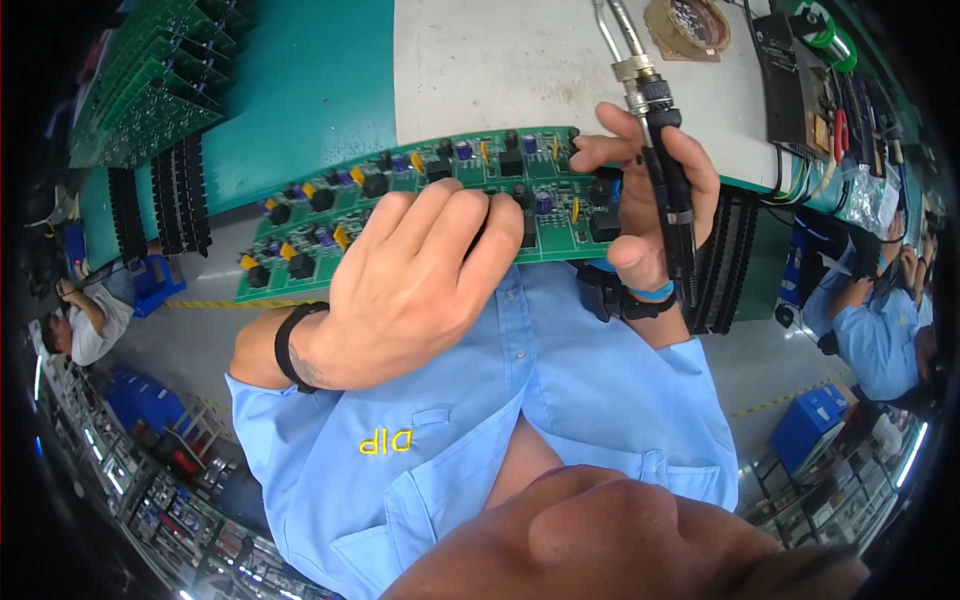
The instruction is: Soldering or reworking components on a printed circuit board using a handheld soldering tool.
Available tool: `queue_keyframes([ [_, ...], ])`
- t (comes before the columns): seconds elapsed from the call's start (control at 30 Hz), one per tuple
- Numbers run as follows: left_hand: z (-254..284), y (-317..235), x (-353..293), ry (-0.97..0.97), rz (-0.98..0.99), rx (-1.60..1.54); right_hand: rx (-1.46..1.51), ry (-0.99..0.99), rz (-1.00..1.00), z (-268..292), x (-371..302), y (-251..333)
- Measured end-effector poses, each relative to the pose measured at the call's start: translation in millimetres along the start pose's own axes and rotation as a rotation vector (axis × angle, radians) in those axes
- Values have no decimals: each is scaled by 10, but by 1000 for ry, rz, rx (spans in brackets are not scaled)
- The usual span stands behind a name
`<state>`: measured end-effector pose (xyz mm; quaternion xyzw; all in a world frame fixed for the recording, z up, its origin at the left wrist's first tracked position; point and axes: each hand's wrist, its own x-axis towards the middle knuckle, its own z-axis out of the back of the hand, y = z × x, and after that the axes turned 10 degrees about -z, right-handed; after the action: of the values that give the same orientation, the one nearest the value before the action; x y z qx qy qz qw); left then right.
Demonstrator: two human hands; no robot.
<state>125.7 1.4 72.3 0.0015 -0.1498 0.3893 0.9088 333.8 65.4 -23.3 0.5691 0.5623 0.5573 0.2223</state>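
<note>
A long green circuit board panel [553,241], with two rows of black, purple and yellow parts, is held tilted at the near edge of the bench. My left hand [415,270] lies across its middle, fingers curled down among the parts. The fingertips are hidden, so what they pinch or press cannot be made out. At the panel's right end, my right hand [638,222] has a black soldering iron [677,200] lodged between thumb and fingers. The iron's metal end, with a thin tube alongside, points away from me over the bench. Some right fingertips touch the panel's far right corner.
More green boards [150,105] stand upright at far left, near black slotted racks [180,200]. A round tub [690,25] of metal bits, a black box [787,85], a green solder spool [832,45] and cables occupy the far right. Co-workers appear at both sides.
</note>
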Motion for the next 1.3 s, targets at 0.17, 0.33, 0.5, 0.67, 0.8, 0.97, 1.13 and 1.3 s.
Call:
queue_keyframes([
  [0.17, -131, 122, 35, -58, -52, 96, -121, 62, -7, 85, -26, -103],
  [0.33, -259, 209, 16, -54, 50, -97, -149, 20, -87, 104, -65, -183],
  [0.5, -253, 199, 31, -53, 125, -197, -124, 30, -82, 148, -107, -253],
  [0.67, -265, 189, 39, -43, 145, -224, -111, 52, -57, 161, -103, -267],
  [0.8, -282, 206, 48, -49, 119, -227, -88, 27, -91, 146, -108, -259],
  [0.97, -296, 204, 20, -28, 121, -240, -89, 31, -81, 158, -149, -277],
  [1.13, -312, 229, -3, -24, 108, -239, -116, 49, -73, 180, -131, -283],
  [1.3, -317, 235, -31, -44, 95, -250, -196, 107, 2, 222, -171, -367],
])
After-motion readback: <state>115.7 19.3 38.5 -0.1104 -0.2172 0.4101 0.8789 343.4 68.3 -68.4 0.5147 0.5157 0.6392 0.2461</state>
